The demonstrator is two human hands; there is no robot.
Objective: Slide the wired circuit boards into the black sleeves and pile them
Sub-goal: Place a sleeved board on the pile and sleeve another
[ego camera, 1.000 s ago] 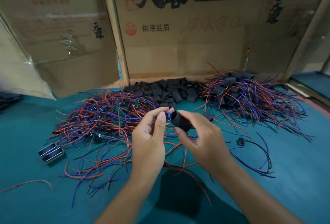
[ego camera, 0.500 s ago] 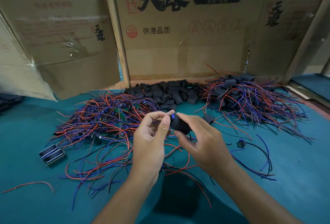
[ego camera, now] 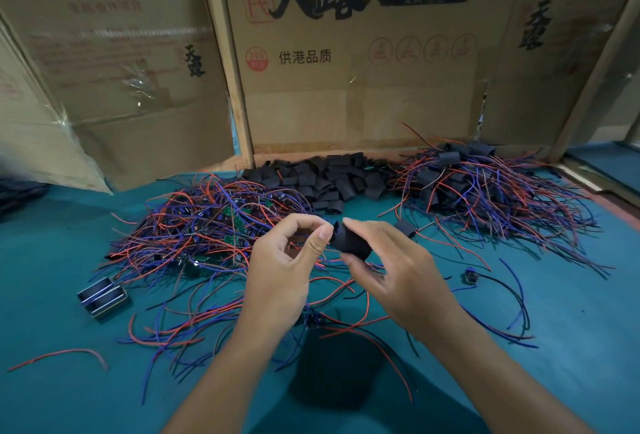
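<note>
My right hand grips a black sleeve between thumb and forefinger above the green table. My left hand pinches at the sleeve's left mouth, where a sliver of the board's end shows; the rest of the board is hidden inside. Its red and blue wires hang down below my hands. A heap of bare wired circuit boards lies to the left. Empty black sleeves are piled at the back middle. Sleeved boards with wires are heaped at the back right.
Cardboard box walls close off the back. A small metal part lies at the left, a lone wired piece at the right, and one loose sleeve just behind my right hand. A loose red wire lies front left.
The blue end of the board that stuck out of the sleeve has gone almost fully inside. My left thumb and forefinger have closed in at the sleeve's mouth.
</note>
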